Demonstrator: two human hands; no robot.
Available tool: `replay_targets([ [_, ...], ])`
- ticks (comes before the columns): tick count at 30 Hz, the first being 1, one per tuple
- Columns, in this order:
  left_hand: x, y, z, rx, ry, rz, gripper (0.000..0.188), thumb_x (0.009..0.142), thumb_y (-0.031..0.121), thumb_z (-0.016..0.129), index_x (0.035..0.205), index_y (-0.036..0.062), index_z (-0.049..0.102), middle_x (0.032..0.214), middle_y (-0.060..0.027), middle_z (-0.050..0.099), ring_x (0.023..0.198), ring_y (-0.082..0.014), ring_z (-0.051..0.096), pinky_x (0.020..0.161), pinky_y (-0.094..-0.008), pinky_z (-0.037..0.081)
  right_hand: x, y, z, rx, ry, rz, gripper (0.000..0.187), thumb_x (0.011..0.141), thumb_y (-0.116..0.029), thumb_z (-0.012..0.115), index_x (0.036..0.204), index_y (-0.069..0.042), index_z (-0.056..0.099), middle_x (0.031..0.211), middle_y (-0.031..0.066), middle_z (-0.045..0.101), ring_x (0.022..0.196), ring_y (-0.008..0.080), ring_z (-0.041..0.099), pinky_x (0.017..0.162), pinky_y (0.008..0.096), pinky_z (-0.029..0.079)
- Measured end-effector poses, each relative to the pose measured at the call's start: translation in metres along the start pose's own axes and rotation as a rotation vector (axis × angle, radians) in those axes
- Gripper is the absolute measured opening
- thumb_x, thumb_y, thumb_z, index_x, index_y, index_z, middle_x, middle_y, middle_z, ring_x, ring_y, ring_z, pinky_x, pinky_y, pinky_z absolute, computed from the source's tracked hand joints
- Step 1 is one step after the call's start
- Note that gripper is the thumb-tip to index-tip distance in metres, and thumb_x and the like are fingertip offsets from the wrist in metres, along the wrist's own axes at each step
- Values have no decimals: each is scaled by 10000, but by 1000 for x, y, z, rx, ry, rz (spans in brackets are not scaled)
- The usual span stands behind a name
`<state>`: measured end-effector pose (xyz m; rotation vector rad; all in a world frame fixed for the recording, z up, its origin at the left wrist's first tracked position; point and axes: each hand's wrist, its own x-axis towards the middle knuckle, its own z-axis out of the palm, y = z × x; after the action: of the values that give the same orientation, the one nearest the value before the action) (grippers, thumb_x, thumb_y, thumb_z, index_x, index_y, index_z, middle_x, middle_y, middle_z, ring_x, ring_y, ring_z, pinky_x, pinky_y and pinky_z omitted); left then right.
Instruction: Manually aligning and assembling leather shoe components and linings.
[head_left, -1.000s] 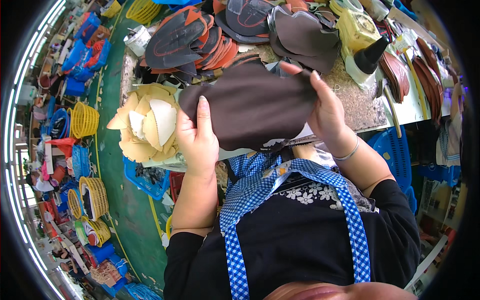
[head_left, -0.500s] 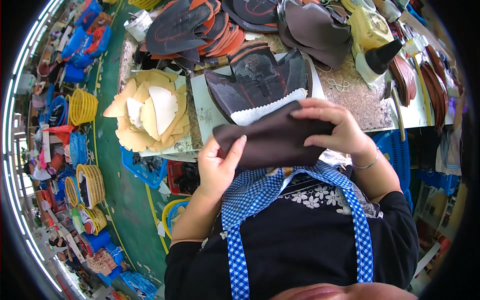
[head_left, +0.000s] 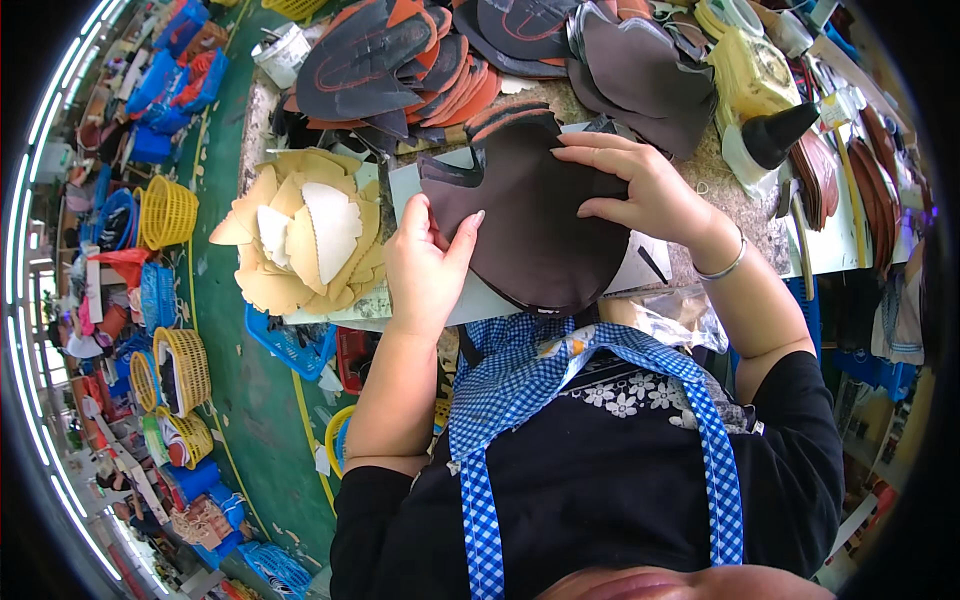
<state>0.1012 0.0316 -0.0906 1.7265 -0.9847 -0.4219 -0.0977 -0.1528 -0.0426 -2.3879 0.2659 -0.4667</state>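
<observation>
A dark brown leather piece [head_left: 545, 235] lies over a stack of black cut pieces on the white board [head_left: 405, 185] in front of me. Black edges and orange-brown layers [head_left: 515, 118] of that stack show past its far side. My left hand [head_left: 430, 265] grips the leather's left edge, thumb on top and the other fingers bent at the rim, partly hidden. On the right part of the leather rests my right hand [head_left: 655, 190], its fingers stretched out and the thumb apart. The white toothed strip on the stack is now covered.
Left of the board is a pile of cream and white cut pieces [head_left: 310, 235]. Behind stand stacks of black and orange pieces [head_left: 365, 70] and brown leather pieces [head_left: 645, 80]. A black-nozzled bottle [head_left: 775, 135] stands right. A blue basket [head_left: 290, 340] sits below the table's left edge.
The leather piece, held up and folded in both hands before, now lies spread flat over the black stack. My right hand has opened out on it; the left keeps its edge.
</observation>
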Motion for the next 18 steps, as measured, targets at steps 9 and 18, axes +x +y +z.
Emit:
replay_targets([
  [9, -6, 46, 15, 562, -117, 558, 639, 737, 299, 765, 1245, 37, 480, 1236, -153, 527, 1098, -287, 523, 909, -410, 424, 5, 4, 6, -82, -65, 8, 615, 683, -101, 747, 1254, -27, 531, 1304, 176, 502, 1151, 344, 533, 982, 393, 435],
  [18, -18, 56, 25, 693, -570, 530, 1061, 545, 564, 789, 1409, 103, 381, 1502, -167, 248, 1398, -376, 199, 1060, -651, 148, -11, 30, -21, -569, 530, 429, 674, 662, -188, 789, 1251, -48, 492, 1175, 164, 520, 1001, 316, 585, 844, 399, 491],
])
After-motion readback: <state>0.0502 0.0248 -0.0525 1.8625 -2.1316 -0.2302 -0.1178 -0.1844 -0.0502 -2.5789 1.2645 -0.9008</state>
